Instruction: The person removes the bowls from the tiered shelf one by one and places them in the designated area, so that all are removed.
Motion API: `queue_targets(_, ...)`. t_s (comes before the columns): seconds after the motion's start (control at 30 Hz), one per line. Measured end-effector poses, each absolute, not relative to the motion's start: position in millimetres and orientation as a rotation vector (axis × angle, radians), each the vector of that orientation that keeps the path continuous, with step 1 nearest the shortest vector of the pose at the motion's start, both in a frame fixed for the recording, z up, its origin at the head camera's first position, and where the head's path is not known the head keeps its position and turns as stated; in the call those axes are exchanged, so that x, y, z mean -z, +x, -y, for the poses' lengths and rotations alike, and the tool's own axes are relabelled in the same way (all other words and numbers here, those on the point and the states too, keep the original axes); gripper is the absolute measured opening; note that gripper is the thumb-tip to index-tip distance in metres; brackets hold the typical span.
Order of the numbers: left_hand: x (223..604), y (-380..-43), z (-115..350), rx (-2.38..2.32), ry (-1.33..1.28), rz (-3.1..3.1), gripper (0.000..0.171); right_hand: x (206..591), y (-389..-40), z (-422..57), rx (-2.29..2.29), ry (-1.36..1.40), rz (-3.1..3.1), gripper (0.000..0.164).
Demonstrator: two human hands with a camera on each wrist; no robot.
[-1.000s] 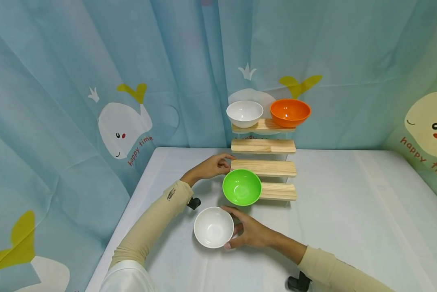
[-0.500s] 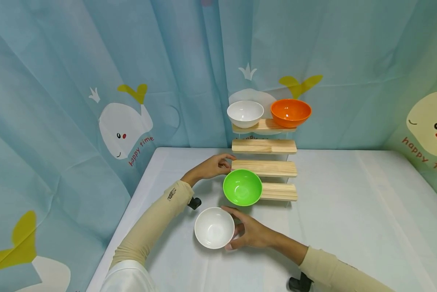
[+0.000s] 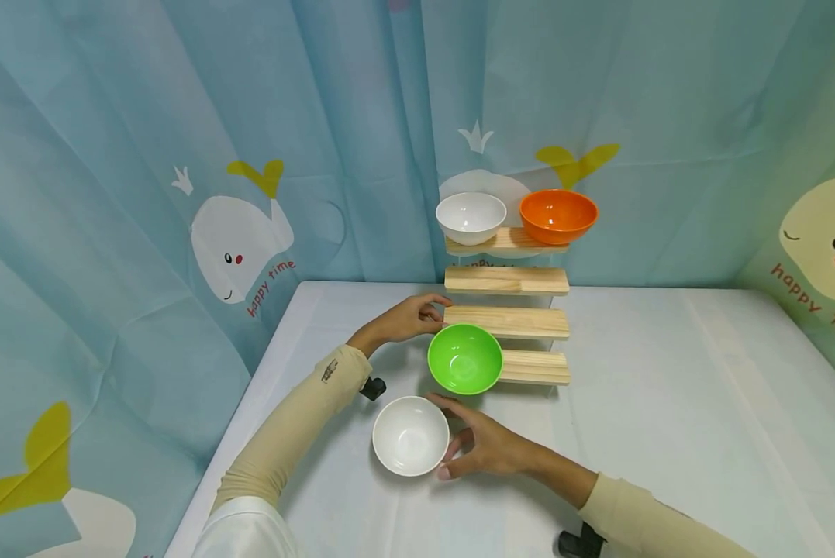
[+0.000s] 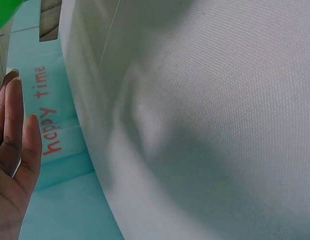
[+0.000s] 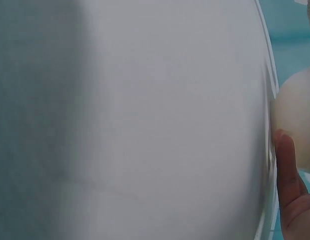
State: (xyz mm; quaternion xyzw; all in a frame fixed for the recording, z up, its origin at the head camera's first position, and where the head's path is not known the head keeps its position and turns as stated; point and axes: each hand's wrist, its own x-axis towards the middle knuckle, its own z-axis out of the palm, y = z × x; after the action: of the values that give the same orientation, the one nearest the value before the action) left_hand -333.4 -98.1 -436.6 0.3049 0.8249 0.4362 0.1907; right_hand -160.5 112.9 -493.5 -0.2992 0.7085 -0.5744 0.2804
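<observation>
Beige sleeves: nearest, one behind each hand, with a black wrist device showing beside each.
Right hand: unclenched, thumb and fingers spread in a wide curve; a fingertip touches the front white bowl (the right wrist view shows it against the outer wall).
Front white bowl: upright on the white tablecloth, just left of the right hand.
Green bowl: upright, a little beyond the right hand's fingertips and just right of and nearer than the left hand; it covers the left part of the lowest plank, its base hidden.
Left hand: fingertips at the left end of the second plank; I cannot tell whether it pinches that end or only rests there.
Third plank: bare wood, just beyond the left hand's fingertips.
Top plank: highest and farthest from both hands.
Upper white bowl: upright on its left end, well beyond the left hand.
Orange bowl: upright on its right end, beside the upper white bowl.
Blue curtain: behind everything, printed with whales and "happy time".
</observation>
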Motion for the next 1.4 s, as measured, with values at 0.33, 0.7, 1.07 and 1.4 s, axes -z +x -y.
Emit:
queue_targets(0.33, 437, -333, 98, -1.233, 0.84, -2.304, 0.049, 495, -159, -124, 1.538, -0.795, -1.886, 0.1)
queue_targets(0.7, 438, -333, 98, -1.232, 0.833, -2.298, 0.048, 494, -155, -146, 1.508, -0.767, -1.926, 0.096)
queue_targets(1.07, 436, -334, 97, -1.235, 0.843, -2.299, 0.049, 483, -150, -180, 1.503, -0.725, -1.979, 0.096)
queue_targets(1.4, 437, -337, 98, -1.238, 0.831, -2.306, 0.046, 465, -154, -210, 1.471, -0.683, -2.072, 0.091)
